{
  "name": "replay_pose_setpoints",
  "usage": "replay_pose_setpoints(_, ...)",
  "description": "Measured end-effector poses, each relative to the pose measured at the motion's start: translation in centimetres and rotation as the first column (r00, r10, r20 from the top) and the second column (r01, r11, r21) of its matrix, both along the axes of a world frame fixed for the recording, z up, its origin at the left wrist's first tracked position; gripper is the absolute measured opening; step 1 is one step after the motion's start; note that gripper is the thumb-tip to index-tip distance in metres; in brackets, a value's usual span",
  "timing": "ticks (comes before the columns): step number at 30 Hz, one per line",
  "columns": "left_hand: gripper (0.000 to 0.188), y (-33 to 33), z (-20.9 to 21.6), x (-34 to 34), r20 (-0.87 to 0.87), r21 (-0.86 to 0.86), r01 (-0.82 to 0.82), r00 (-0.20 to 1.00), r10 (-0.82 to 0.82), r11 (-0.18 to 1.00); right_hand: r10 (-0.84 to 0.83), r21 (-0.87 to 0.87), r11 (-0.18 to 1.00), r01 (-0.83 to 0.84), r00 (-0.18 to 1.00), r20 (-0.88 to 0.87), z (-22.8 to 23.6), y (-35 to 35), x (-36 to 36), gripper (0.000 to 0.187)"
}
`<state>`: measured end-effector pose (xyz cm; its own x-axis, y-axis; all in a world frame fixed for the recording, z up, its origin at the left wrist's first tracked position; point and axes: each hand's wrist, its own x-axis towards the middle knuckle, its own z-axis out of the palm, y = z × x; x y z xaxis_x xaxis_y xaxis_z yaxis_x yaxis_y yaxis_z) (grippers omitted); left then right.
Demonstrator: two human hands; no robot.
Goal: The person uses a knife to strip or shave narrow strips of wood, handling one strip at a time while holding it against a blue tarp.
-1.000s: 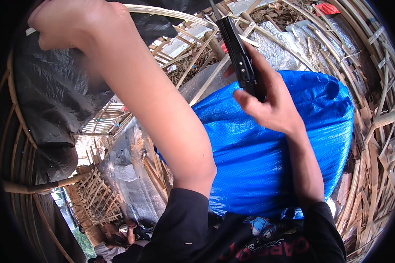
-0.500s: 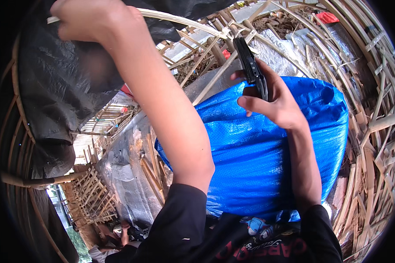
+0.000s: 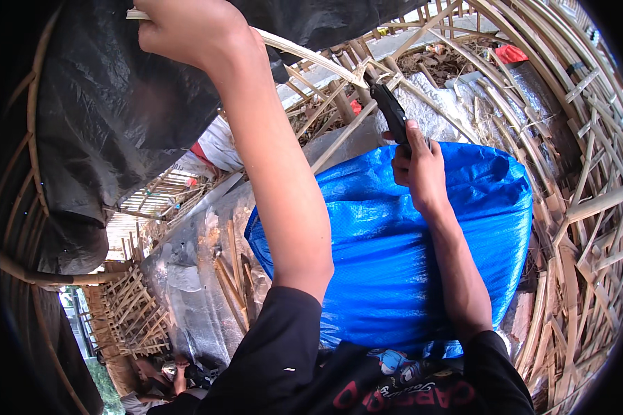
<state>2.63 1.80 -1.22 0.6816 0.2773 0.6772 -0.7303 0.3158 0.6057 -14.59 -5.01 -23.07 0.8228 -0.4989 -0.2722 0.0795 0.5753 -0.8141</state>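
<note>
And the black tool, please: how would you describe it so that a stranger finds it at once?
Find the big blue sheet before the body, then the right hand at its upper edge. The tool sticks up from that hand. It is slim and black, unlike the pale strip in the left hand.

Wrinkled black plastic sheeting (image 3: 111, 138) spans the upper left. A tan bamboo lattice (image 3: 138, 312) shows lower left, crumpled red plastic (image 3: 511, 54) upper right.
</note>
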Motion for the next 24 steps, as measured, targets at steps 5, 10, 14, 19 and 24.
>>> replay_pose_setpoints(5,0.021,-0.2,0.0,-0.5,-0.050,-0.019,0.003,0.999,-0.004,1.000,0.013,0.088,0.996,-0.007,0.998,-0.060,-1.0,-0.7,0.1,0.052)
replay_pose_setpoints(10,0.020,-0.1,0.1,-0.4,0.009,0.012,0.022,1.000,-0.023,1.000,-0.048,-0.191,0.981,0.019,0.987,-0.151,1.3,-0.5,-1.2,0.055)
replay_pose_setpoints(14,0.028,-1.4,0.5,-3.1,-0.004,-0.120,0.053,0.999,-0.054,0.991,-0.133,-0.345,0.911,0.225,0.954,0.269,5.4,1.2,-3.0,0.057)
replay_pose_setpoints(19,0.030,-2.2,0.1,-3.8,0.066,-0.140,0.113,0.992,-0.105,0.984,-0.209,-0.704,0.690,0.169,0.978,0.029,0.6,2.0,0.1,0.060)
replay_pose_setpoints(24,0.022,-0.4,0.6,-2.3,0.030,-0.160,0.171,0.985,-0.168,0.972,-0.128,-0.458,0.888,-0.033,0.940,-0.316,-2.3,-0.8,0.7,0.060)
